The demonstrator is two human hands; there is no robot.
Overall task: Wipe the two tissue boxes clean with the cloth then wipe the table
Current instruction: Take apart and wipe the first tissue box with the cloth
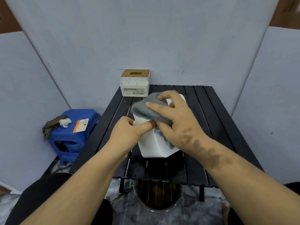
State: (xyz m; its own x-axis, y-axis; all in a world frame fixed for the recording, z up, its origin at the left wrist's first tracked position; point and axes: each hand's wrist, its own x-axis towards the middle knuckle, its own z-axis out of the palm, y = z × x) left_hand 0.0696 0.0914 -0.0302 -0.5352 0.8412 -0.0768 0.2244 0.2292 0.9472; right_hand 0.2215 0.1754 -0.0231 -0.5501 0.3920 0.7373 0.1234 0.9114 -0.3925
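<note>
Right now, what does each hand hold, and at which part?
The left hand grips the white tissue box at its upper left edge. The right hand presses the grey cloth on its top.

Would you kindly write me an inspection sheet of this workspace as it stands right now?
Surface: black slatted table, dark wet-looking smears near its front edge.
Job's things: white tissue box tilted on the table, under the grey cloth; second tissue box upright at the far left corner, speckled with dirt.
Clutter: blue stool left of the table, carrying a rag, a crumpled tissue and an orange and white packet.
Grippers: left hand grips the tilted box; right hand presses the cloth on it.
Cables: nothing seen.
Surroundings: pale partition walls; clear bowl of dark liquid on the floor below the front edge.
</note>
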